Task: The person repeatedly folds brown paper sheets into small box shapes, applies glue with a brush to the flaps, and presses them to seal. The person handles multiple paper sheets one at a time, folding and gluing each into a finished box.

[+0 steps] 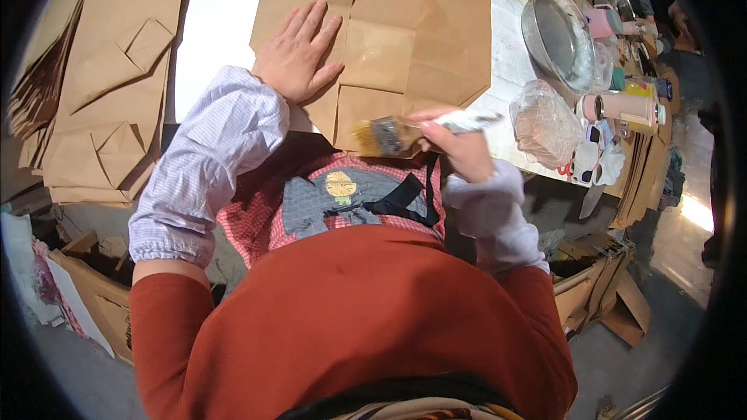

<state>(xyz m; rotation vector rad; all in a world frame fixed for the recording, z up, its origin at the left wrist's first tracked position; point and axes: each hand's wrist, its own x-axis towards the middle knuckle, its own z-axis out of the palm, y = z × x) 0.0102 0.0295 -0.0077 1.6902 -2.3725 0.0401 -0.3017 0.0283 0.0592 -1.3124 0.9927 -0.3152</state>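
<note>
brown paper bag [389, 46], apron [257, 217] – red-checked

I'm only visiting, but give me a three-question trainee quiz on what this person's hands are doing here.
1. True or false: the left hand lies flat on the folded brown paper bag.
2. What does the right hand hold: A a paintbrush, B scissors, C a cup?
3. Which side of the person holds the stack of paper bags?

Key: 1 true; 2 A; 3 the left.
</note>
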